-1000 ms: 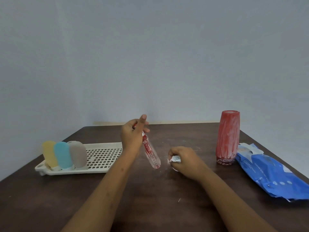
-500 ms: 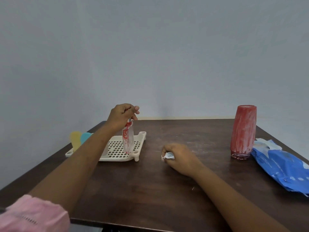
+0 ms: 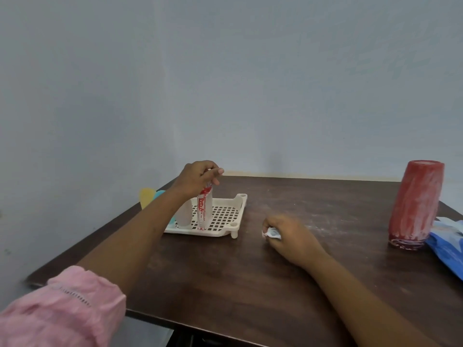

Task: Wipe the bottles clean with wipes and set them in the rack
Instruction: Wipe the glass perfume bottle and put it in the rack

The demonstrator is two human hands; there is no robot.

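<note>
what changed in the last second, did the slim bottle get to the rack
The left hand carried the slim red-streaked bottle leftward from over the table and stood it upright on the rack, still gripping its top. The right hand stayed on the table, holding the crumpled wipe. The tall red bottle and blue wipe pack did not move.

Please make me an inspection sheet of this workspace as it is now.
Surface: dark wooden table, whitish smears.
Job's things: cream rack holds grey bottle; yellow bottle, blue bottle partly hidden by the arm; slim bottle, red-streaked, stands upright in the rack; large red bottle, smeared, on the table right; wipes pack beside it.
Clutter: nothing seen.
Hands: left hand grips the slim bottle's top; right hand holds a crumpled wipe.
Cables: nothing seen.
Surroundings: plain grey wall; pink sleeve.
</note>
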